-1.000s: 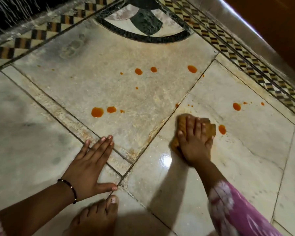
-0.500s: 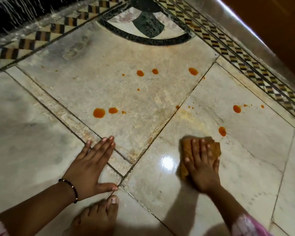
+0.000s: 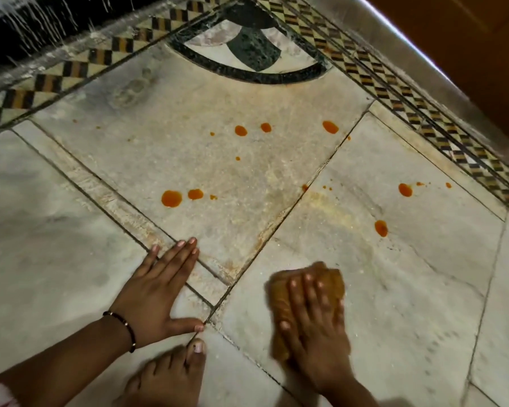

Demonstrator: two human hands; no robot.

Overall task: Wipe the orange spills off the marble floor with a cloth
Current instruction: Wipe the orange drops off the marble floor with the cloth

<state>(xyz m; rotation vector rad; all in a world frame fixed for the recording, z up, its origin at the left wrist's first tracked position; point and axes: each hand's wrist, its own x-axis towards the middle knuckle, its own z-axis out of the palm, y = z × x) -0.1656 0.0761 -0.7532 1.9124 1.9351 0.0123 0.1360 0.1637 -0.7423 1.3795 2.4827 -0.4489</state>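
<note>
My right hand [image 3: 315,327] lies flat, fingers straight and slightly spread, pressing a folded orange-brown cloth [image 3: 279,312] onto the marble floor [image 3: 394,304]; it is blurred. My left hand [image 3: 156,292] rests flat on the floor, fingers together, thumb out, a dark bracelet [image 3: 124,327] at the wrist. My bare foot [image 3: 171,374] sits just below it. Orange spills [image 3: 171,198] dot the slabs beyond, well apart from the cloth. No writing is visible.
</note>
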